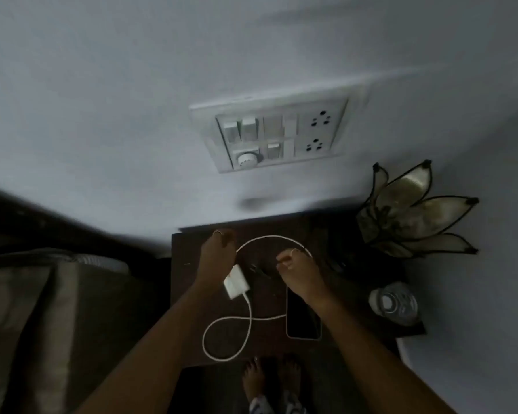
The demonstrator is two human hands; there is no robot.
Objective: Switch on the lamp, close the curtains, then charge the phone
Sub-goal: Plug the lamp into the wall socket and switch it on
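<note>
A dark phone [302,321] lies flat on the dark wooden bedside table [192,339], partly under my right wrist. A white charger adapter [236,281] sits beside my left hand [217,253], and its white cable [226,339] loops over the table toward the phone. My left hand is closed on the cable near the adapter. The fingers of my right hand [298,271] pinch the far arc of the cable. A petal-shaped lamp [413,210] stands unlit at the table's back right. On the wall above is a white switch and socket panel [269,132].
A clear glass [393,303] stands at the table's right edge. A bed with a dark headboard [42,282] is on the left. My bare feet [269,377] are on the floor below the table. The room is dim.
</note>
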